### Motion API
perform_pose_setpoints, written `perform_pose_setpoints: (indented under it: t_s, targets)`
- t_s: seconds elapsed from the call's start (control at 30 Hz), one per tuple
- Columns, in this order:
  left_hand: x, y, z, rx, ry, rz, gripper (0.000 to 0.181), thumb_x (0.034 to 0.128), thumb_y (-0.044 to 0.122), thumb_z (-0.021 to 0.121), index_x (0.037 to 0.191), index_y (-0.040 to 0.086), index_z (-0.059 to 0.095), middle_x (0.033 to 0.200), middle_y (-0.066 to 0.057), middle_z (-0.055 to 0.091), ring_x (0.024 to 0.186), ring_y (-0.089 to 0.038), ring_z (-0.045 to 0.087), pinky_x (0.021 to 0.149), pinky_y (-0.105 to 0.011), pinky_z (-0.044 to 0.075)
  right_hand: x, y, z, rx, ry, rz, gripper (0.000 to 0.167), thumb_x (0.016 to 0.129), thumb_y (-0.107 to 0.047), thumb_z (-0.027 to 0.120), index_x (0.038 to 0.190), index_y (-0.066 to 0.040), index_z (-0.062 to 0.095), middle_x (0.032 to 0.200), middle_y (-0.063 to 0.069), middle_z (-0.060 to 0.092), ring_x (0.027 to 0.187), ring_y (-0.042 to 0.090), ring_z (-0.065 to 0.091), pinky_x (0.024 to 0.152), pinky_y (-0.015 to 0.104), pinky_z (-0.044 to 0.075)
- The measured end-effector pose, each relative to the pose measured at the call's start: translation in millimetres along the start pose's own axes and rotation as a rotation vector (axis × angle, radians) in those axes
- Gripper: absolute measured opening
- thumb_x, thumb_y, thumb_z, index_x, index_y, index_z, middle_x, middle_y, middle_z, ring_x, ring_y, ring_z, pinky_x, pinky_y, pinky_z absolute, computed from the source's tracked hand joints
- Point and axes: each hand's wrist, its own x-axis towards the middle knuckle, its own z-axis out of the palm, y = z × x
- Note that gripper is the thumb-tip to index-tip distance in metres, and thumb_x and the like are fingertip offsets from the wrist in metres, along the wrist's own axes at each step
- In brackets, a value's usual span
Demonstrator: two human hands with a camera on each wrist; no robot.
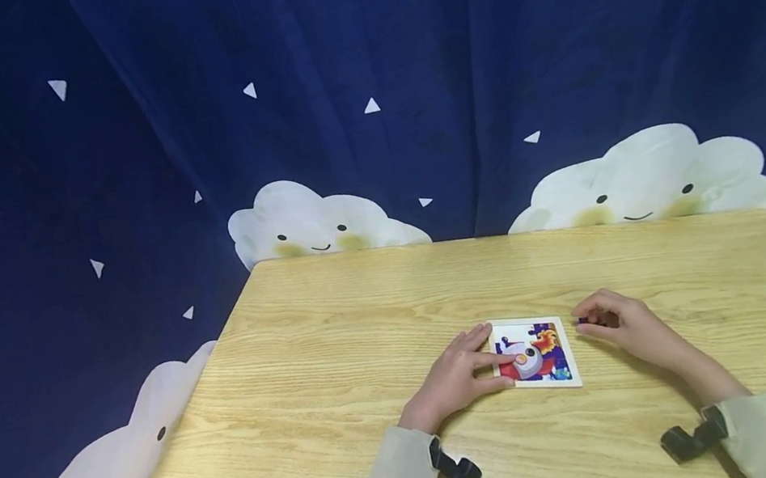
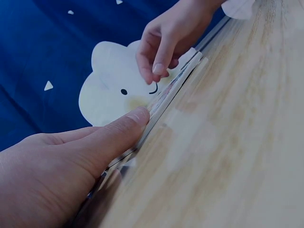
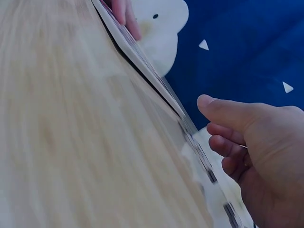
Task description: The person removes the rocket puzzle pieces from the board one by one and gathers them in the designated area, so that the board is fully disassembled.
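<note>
Overlapping picture board (image 1: 556,368): left hand (image 1: 455,376); curtain (image 1: 326,43) behind table (image 1: 283,416).

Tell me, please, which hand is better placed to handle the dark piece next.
Probably the right hand: it is right at the dark piece, while the left hand rests on the framed picture, farther away. The right's grip is unclear.

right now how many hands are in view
2: the left hand rests on the left part of the picture board; the right hand is apart from it, off to its right. No third hand shows in any view.
</note>
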Motion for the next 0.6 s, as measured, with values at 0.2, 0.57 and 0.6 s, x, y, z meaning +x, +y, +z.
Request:
perform_pose_setpoints:
  t_s: [0.2,0.57,0.6]
  targets:
    - [-0.6,-0.7,0.3,0.000,0.003,0.003,0.040,0.0892,0.048,0.066,0.127,0.035,0.066,0.160,-0.007,0.034,0.150,-0.021,0.029,0.125,-0.040,0.024,9.2,-11,12,-0.001,-0.049,0.000,0.016,0.085,-0.010,0.074,0.101,-0.010,0.070,0.088,-0.004,0.062,0.073,-0.003,0.051,0.059,0.018,0.046]
    - [-0.5,-2.4,0.8,0.016,0.008,0.021,0.040,0.0904,0.050,0.064,0.127,0.035,0.065,0.159,-0.008,0.034,0.150,-0.022,0.030,0.125,-0.040,0.025,23.1,-32,25,-0.073,-0.101,0.011,0.012,0.085,-0.008,0.074,0.096,-0.006,0.069,0.084,0.000,0.058,0.071,0.000,0.044,0.057,0.018,0.041]
    - [-0.3,-2.4,0.9,0.014,0.009,0.024,0.040,0.0905,0.050,0.064,0.127,0.035,0.065,0.159,-0.008,0.035,0.150,-0.022,0.030,0.125,-0.040,0.025,23.8,-33,25,-0.084,-0.111,0.022,0.012,0.085,-0.008,0.074,0.096,-0.006,0.069,0.084,0.000,0.057,0.071,0.001,0.044,0.057,0.018,0.040]
